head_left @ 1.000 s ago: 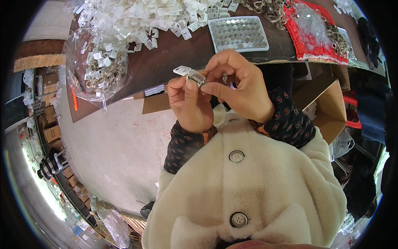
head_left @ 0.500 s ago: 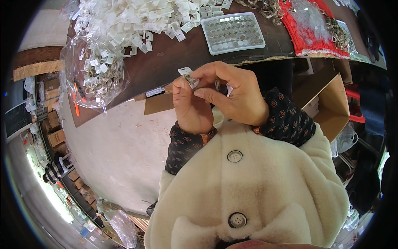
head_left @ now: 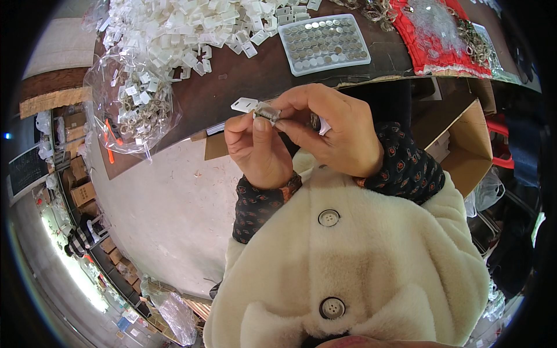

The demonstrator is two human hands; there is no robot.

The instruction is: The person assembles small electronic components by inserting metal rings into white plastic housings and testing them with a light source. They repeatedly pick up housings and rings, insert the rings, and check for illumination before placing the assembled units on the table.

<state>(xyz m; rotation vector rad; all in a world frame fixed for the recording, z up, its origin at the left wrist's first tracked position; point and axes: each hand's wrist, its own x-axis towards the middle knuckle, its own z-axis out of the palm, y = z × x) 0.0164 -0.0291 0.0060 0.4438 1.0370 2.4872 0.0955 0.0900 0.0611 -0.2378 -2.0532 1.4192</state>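
Observation:
My left hand (head_left: pixel 261 153) and my right hand (head_left: pixel 333 127) meet at the table's near edge, fingertips almost touching. Between the left thumb and fingers is a small white plastic piece (head_left: pixel 245 104) with a slot, its flat end sticking out to the left. A small greyish, shiny part (head_left: pixel 267 112) sits at the join of both hands' fingertips; its kind is too small to tell. The right thumb and index finger pinch at that part. Tucked in the right palm is something white (head_left: pixel 324 126), with a dark bit beside it, mostly hidden by the fingers.
A heap of white plastic pieces (head_left: pixel 191 29) covers the table's far left. Nearer lies a clear bag (head_left: pixel 145 110) of pieces and cords, with orange-handled snips (head_left: pixel 110 155). A tray (head_left: pixel 299 71) holds rows of round silver discs. Right are a red cloth (head_left: pixel 418 46) and a cardboard box (head_left: pixel 464 139).
Both hands have shifted slightly, the left one leftward. The white plastic piece has turned flatter and now points left, and the greyish part shows more between the fingertips.

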